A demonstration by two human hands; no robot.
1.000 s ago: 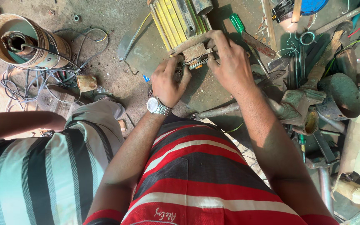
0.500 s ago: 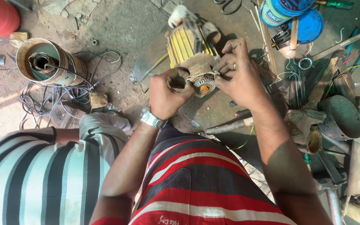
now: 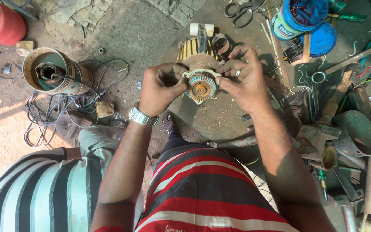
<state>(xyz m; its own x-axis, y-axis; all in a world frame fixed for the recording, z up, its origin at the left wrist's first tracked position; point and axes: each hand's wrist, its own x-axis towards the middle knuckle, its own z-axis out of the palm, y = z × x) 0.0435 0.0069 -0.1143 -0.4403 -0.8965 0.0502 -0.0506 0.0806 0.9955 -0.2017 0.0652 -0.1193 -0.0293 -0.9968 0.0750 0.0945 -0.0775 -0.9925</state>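
Note:
A yellow finned electric motor (image 3: pixel 194 48) stands on end on a dirty metal plate (image 3: pixel 220 116) on the ground. Its rusty end cover (image 3: pixel 201 86), round with a bearing in the middle, faces up at me. My left hand (image 3: pixel 162 88), with a metal wristwatch, grips the cover's left side. My right hand (image 3: pixel 242 79), with a ring on one finger, holds the cover's right side, fingers spread over the motor body. Both hands hide most of the housing.
A person in a grey striped shirt (image 3: pixel 31 193) sits at my left. A can with a cable (image 3: pixel 56 75) and loose wires (image 3: pixel 48 118) lie left. Blue paint tin (image 3: pixel 299 17), scissors (image 3: pixel 239 10), metal parts (image 3: pixel 340 137) and tools crowd the right.
The motor has been tipped up so its round end cover faces me. Both hands have shifted onto the sides of that cover. The view has moved nearer.

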